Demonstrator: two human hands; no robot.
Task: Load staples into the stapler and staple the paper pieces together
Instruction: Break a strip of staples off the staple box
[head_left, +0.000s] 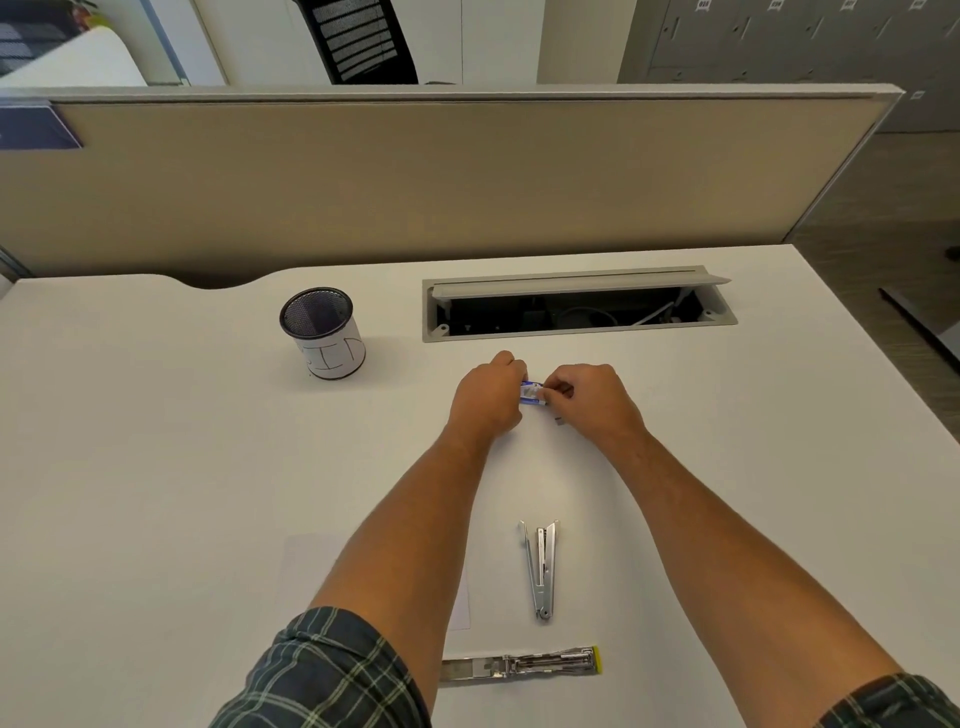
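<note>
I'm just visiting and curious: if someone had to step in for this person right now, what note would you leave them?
Left hand and right hand: both pinch the small staple box, far on the desk.
Stapler: lying open, nearer, untouched.
A second metal tool lies at the near edge.
Paper: flat under the left forearm.
Done: stapler opened.
Left: take staples out, load them, close the stapler, staple the paper.

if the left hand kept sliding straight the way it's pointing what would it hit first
The left hand points up and slightly right across the desk, already gripping the staple box. Beyond that, probably the front rim of the open cable tray, though depth is hard to judge.
</note>
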